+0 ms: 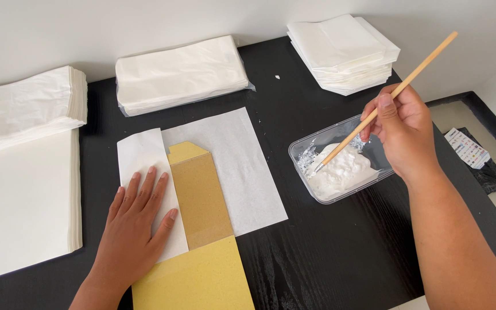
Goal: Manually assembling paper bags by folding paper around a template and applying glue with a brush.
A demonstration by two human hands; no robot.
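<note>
White paper stacks (pixel 182 72), black table (pixel 328 252)

Counts on the black table (pixel 328 252)

Four stacks of white paper: one at far left (pixel 27 106), a large one below it (pixel 21 201), one wrapped at top centre (pixel 182 72), one at top right (pixel 345 51); one loose white sheet (pixel 242 161); one yellow-brown card template (pixel 199 229); one clear tray of white paste (pixel 340 166); one wooden brush (pixel 391 95); two hands, left hand (pixel 133 229) and right hand (pixel 406 129).

Craft workroom: black table (pixel 328 258) against white wall, white paper stacks (pixel 182 74), paste tub (pixel 340 163).
</note>
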